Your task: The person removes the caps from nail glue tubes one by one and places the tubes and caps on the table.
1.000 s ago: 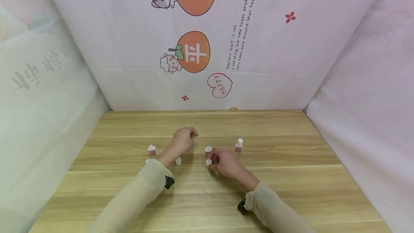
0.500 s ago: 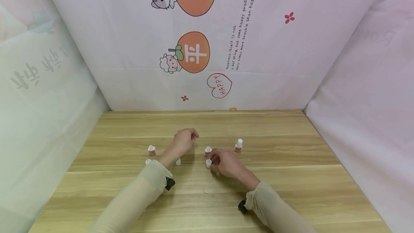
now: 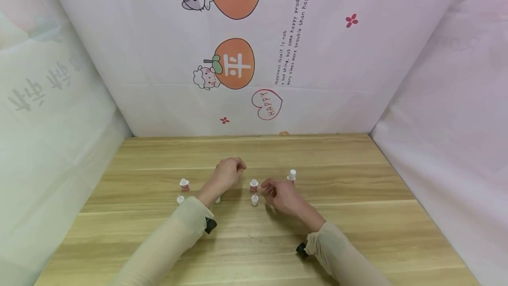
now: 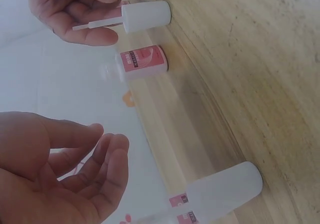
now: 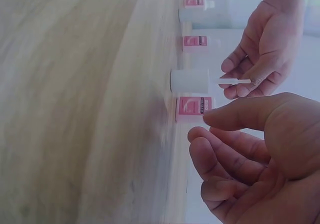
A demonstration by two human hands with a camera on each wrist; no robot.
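My right hand (image 3: 282, 194) hovers just right of a small white bottle with a pink label (image 3: 254, 186) and a white brush cap (image 3: 255, 200). Its fingers are loosely bent, with nothing between them. That cap stands upside down on the table, its thin brush pointing up, as the left wrist view shows beside the bottle (image 4: 144, 63). My left hand (image 3: 228, 173) is held over the table further left, fingers relaxed, thumb and fingertips apart and holding nothing. Beside my left forearm, another white cap (image 3: 218, 200) is partly hidden by the sleeve.
On the left stand an uncapped bottle (image 3: 184, 184) and an upturned brush cap (image 3: 180, 199). A capped bottle (image 3: 292, 174) stands behind my right hand, partly covered. The wooden table (image 3: 246, 250) meets a printed white cloth wall (image 3: 317, 109) at the back.
My right hand has let go of the brush cap and moved a little to the right, leaving it upright with brush up. The left hand has hardly moved.
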